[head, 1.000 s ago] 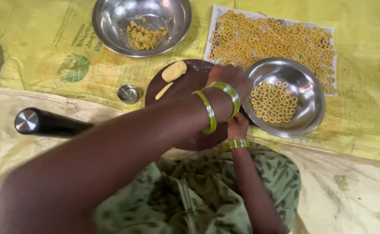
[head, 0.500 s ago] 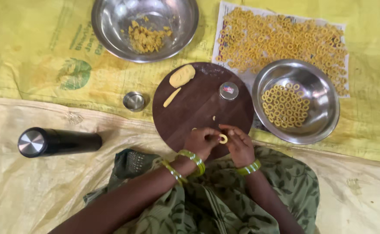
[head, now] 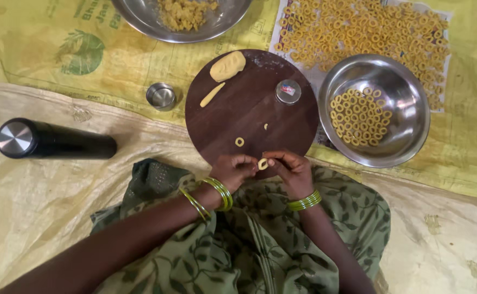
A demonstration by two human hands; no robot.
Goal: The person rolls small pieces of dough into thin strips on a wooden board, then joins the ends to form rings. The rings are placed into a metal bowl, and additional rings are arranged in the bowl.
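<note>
I see the round board [head: 249,109] at centre frame as dark wood, smooth with a dull sheen. The dough ring [head: 262,163] pinched between my left hand [head: 236,170] and right hand [head: 292,170] looks soft, matt, pale yellow. The lump of dough [head: 227,66] higher on the board has the same matt, doughy look. Bowl [head: 377,109] at right is polished steel, glossy, mirror-like. Small cup [head: 161,96] left of the board is shiny metal too. Black flask [head: 53,140] at left is satin matt, with a brushed steel cap. The yellow sacking [head: 42,60] under everything is woven plastic, slightly shiny and creased. My lap cloth [head: 260,239] is green printed fabric, soft and matt.
</note>
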